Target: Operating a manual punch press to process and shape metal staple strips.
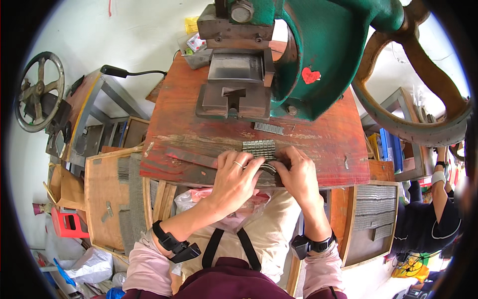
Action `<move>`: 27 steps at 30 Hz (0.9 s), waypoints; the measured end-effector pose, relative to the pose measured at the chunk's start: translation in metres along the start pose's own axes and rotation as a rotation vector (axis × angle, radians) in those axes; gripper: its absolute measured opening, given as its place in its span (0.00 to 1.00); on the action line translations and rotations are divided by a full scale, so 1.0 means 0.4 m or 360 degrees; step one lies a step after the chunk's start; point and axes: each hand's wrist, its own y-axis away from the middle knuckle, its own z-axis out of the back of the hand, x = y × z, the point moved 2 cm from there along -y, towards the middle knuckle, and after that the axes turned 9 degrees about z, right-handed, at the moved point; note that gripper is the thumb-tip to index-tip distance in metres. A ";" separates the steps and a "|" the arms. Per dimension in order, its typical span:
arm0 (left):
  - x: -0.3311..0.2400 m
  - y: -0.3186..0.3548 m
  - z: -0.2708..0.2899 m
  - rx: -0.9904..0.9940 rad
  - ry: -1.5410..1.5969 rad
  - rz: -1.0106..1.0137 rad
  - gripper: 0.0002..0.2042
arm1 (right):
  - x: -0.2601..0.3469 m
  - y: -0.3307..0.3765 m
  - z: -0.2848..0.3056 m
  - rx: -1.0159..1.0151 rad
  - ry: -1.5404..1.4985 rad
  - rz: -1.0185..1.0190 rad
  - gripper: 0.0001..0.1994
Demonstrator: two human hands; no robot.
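Close to the front edge of the red wooden table (318,144), my left hand (234,174) and my right hand (297,172) come together. Between their fingertips they pinch a curved, segmented metal strip (269,168). Just beyond the fingers lies a block of small metal segments in rows (259,148). Farther back, a shorter segmented metal piece (269,128) rests below the press. A flat reddish bar (191,156) lies left of my left hand. My fingers partly cover the strip, so its ends are hidden.
A green press (323,50) with a steel die (235,94) stands over the table's back, its large handwheel (413,134) at right. Wooden trays of metal strips stand at left (107,199) and right (373,224). Another person's arm (439,184) shows at far right.
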 end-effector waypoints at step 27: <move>-0.006 -0.012 0.059 0.0940 0.2847 0.1123 0.21 | 0.115 0.061 0.064 0.0089 -0.1282 -0.0387 0.04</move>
